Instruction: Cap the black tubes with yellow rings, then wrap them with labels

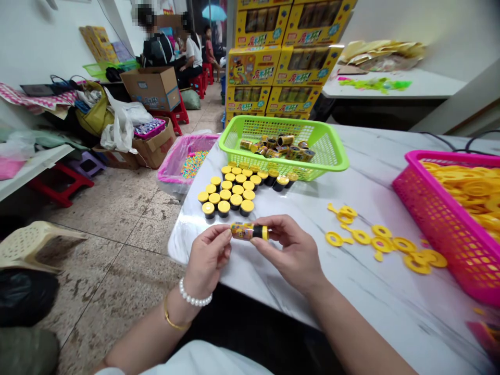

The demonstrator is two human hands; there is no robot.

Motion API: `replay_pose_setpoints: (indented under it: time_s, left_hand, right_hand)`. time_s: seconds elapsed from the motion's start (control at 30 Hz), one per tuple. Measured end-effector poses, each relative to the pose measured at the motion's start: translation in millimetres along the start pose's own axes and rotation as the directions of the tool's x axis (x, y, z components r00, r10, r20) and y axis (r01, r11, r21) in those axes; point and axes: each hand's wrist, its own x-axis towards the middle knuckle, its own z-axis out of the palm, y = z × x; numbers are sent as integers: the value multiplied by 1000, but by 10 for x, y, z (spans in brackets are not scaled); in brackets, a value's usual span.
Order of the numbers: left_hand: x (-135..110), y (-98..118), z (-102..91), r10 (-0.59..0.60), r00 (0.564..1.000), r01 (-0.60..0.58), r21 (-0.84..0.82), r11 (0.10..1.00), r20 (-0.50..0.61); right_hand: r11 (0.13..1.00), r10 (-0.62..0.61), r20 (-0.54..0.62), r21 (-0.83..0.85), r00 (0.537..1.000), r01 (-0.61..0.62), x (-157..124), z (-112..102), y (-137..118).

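Observation:
Both my hands hold one small printed tube (242, 230) level above the near edge of the table. My left hand (206, 255) pinches its yellow printed end. The fingers of my right hand (295, 252) close round the other end, a black part with a yellow cap. Just beyond stand several black cups with yellow lids (225, 195), upright in rows. Behind them, a green basket (338, 156) holds several loose printed tubes (285, 140). To the right of my hands lie flat yellow plastic rings with short handles (382, 244).
A pink basket (437, 229) heaped with yellow plastic pieces stands on the white table (297, 317) at right. Yellow boxes (253, 65) are stacked behind. On the floor at left are a lined pink bin (167, 161) of coloured beads and a stool (31, 242). People sit far back.

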Motion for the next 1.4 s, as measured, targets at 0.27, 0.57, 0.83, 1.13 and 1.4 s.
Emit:
replay_pose_setpoints:
  time_s: [0.27, 0.57, 0.83, 1.13, 1.4]
  left_hand:
    - [38, 112, -151, -17, 970, -41, 233, 972, 242]
    - [85, 171, -154, 21, 953, -105, 265, 959, 303]
    - [174, 153, -59, 76, 932, -181, 275, 944, 355]
    - [262, 91, -119, -32, 917, -60, 216, 975, 398]
    - [286, 120, -155, -195, 845, 122, 176, 977, 498]
  right_hand:
    - [984, -159, 140, 104, 977, 145, 22, 8, -40]
    - [935, -314, 133, -127, 940, 331, 26, -7, -50]
    - [992, 114, 94, 34, 989, -118, -4, 48, 52]
    - [925, 217, 316, 236, 924, -298, 19, -11, 67]
    - [870, 260, 183, 381, 948, -313, -68, 49, 111]
